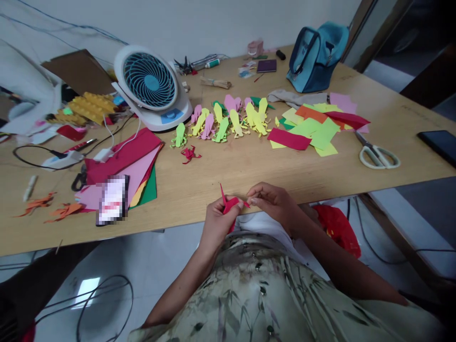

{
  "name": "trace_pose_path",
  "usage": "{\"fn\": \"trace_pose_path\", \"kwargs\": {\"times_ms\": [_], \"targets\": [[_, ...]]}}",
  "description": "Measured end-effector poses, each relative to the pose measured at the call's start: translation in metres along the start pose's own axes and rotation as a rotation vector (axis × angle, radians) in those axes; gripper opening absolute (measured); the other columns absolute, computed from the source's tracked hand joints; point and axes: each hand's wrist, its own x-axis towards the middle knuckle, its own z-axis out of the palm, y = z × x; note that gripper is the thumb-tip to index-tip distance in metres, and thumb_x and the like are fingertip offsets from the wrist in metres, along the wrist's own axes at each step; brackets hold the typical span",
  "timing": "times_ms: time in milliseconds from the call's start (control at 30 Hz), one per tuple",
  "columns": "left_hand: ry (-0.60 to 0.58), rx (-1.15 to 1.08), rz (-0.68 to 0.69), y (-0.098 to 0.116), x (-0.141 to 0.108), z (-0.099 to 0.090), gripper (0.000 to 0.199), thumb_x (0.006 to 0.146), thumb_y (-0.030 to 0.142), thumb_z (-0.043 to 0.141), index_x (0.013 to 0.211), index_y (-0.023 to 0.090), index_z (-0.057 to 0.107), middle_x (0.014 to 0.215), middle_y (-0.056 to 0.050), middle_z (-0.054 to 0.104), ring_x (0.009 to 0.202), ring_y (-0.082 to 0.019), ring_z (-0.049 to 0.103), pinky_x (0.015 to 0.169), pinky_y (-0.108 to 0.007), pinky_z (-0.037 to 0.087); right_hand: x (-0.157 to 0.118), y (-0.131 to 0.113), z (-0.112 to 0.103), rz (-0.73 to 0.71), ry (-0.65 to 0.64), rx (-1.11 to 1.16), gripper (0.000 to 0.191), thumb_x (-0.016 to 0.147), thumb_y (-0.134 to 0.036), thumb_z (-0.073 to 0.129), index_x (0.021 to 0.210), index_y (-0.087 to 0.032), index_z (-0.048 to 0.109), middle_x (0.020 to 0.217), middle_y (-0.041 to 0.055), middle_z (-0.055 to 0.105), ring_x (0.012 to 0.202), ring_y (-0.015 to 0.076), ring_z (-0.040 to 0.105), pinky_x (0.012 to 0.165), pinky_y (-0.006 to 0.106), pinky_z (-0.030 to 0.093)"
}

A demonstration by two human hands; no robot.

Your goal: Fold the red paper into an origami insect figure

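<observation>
A red folded paper figure (pixel 231 205) with thin pointed ends is held at the table's front edge, over my lap. My left hand (pixel 218 221) is closed around its body, thumb on top, one narrow point sticking up past the fingers. With fingertips pinched, my right hand (pixel 272 202) is at the figure's slim right-hand point; the exact contact is hard to make out. Beyond the hands lies a small finished-looking red paper figure (pixel 190 154). Behind it stand rows of yellow, green and pink folded paper figures (pixel 223 128).
Loose coloured paper pieces (pixel 322 130) and scissors (pixel 379 156) lie to the right, near a dark phone (pixel 440 145). On the left are a fan (pixel 151 85), large paper sheets (pixel 123 154), a blurred-screen device (pixel 112 202) and orange paper figures (pixel 66 210). A blue bag (pixel 317 59) stands behind.
</observation>
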Motion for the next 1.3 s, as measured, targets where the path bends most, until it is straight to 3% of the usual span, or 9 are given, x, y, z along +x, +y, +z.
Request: {"fn": "trace_pose_path", "kwargs": {"times_ms": [267,467,700,767,867,967,1033,1167,1300], "targets": [[-0.004,0.021,0.049,0.001,-0.003,0.001,0.02,0.076,0.035,0.076,0.077,0.016,0.073,0.071,0.001,0.065,0.064,-0.01,0.052,0.065,-0.022,0.042,0.001,0.002,0.004,0.093,-0.078,-0.059,0.019,0.086,-0.035,0.062,0.074,-0.019,0.063,0.064,-0.0026,0.057,0.057,0.0107,0.047,0.052,0.024,0.035],[0.0,0.086,0.136,0.003,-0.002,-0.001,0.015,0.076,0.031,0.074,0.075,0.017,0.073,0.072,-0.001,0.067,0.065,-0.011,0.054,0.065,-0.023,0.043,-0.004,-0.01,0.01,-0.049,0.023,-0.295,0.008,0.085,-0.024,0.06,0.078,-0.02,0.06,0.067,-0.003,0.058,0.064,0.0118,0.05,0.06,0.025,0.038],[0.066,0.071,0.116,0.003,-0.002,0.004,0.012,0.074,0.029,0.072,0.073,0.016,0.071,0.07,0.0,0.065,0.066,-0.011,0.054,0.066,-0.022,0.042,-0.006,-0.008,0.009,-0.029,-0.054,-0.236,0.021,0.092,-0.028,0.055,0.073,-0.02,0.057,0.065,-0.0033,0.055,0.062,0.0116,0.05,0.058,0.025,0.037],[0.07,0.012,0.053,0.002,0.0,0.003,0.017,0.073,0.033,0.074,0.073,0.016,0.072,0.067,0.001,0.063,0.062,-0.01,0.05,0.062,-0.021,0.04,-0.005,-0.005,0.007,-0.098,-0.043,-0.195,0.017,0.094,-0.026,0.053,0.08,-0.02,0.059,0.072,-0.0017,0.059,0.068,0.0125,0.055,0.062,0.026,0.042],[0.057,-0.054,-0.042,0.002,0.0,0.002,0.022,0.071,0.037,0.076,0.071,0.015,0.072,0.062,0.003,0.059,0.057,-0.008,0.045,0.058,-0.02,0.036,-0.001,0.0,0.005,-0.335,0.04,-0.216,0.007,0.094,-0.018,0.055,0.094,-0.022,0.061,0.086,0.0018,0.064,0.08,0.015,0.061,0.074,0.03,0.048],[0.03,-0.116,-0.101,0.003,-0.001,0.002,0.023,0.07,0.037,0.077,0.072,0.015,0.071,0.061,0.003,0.059,0.057,-0.008,0.045,0.058,-0.02,0.036,0.002,0.002,0.004,-0.573,0.053,-0.29,0.013,0.091,-0.011,0.058,0.096,-0.023,0.062,0.091,0.0042,0.067,0.089,0.017,0.063,0.08,0.033,0.051],[0.018,-0.151,-0.117,0.003,-0.003,0.003,0.023,0.07,0.037,0.078,0.074,0.015,0.072,0.064,0.002,0.061,0.059,-0.008,0.049,0.061,-0.02,0.039,0.003,0.0,0.003,-0.653,0.042,-0.333,0.016,0.091,-0.009,0.059,0.097,-0.023,0.064,0.091,0.0046,0.068,0.091,0.0174,0.064,0.08,0.033,0.053],[0.008,-0.165,-0.122,0.002,-0.004,0.003,0.024,0.069,0.038,0.079,0.074,0.015,0.072,0.063,0.003,0.06,0.061,-0.009,0.051,0.063,-0.02,0.04,0.003,-0.005,0.002,-0.682,0.03,-0.369,0.016,0.092,-0.01,0.059,0.096,-0.023,0.067,0.089,0.0051,0.068,0.089,0.0173,0.065,0.078,0.031,0.054],[0.012,-0.132,-0.08,0.0,-0.005,0.002,0.022,0.071,0.036,0.079,0.074,0.016,0.072,0.066,0.003,0.061,0.061,-0.008,0.05,0.063,-0.019,0.039,0.001,-0.004,0.004,-0.572,0.032,-0.284,0.009,0.092,-0.015,0.06,0.091,-0.023,0.065,0.087,0.0043,0.067,0.084,0.017,0.064,0.075,0.031,0.052]]}}
